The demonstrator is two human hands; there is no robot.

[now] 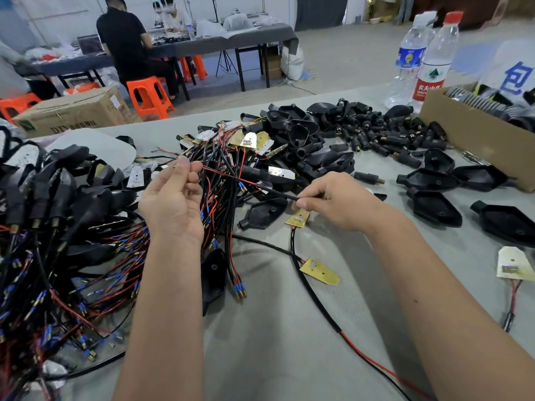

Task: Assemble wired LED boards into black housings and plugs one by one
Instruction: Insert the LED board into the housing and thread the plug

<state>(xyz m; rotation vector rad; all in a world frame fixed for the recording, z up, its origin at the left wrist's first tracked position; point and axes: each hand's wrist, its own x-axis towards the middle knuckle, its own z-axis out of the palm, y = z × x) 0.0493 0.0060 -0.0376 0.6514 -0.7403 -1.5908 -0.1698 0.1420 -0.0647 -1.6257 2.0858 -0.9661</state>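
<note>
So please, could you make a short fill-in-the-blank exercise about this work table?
1. The right hand pinches a ___ cable.
2. The left hand holds a thin red wire with a ___ coloured tip.
3. Two water ___ stand beside the cardboard box.
4. The stools behind the table are ___.

Missing words: black; gold; bottles; orange

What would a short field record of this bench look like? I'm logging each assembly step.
left hand: pinches a wire tip with a gold pin
right hand: pinches the black cable, LED board just below the fingers
housings: empty, scattered right of the hands
plugs: loose pile at the far side
wire tangle: between and behind the hands
finished pile: left
box: far right
bottles: two, upright
</note>
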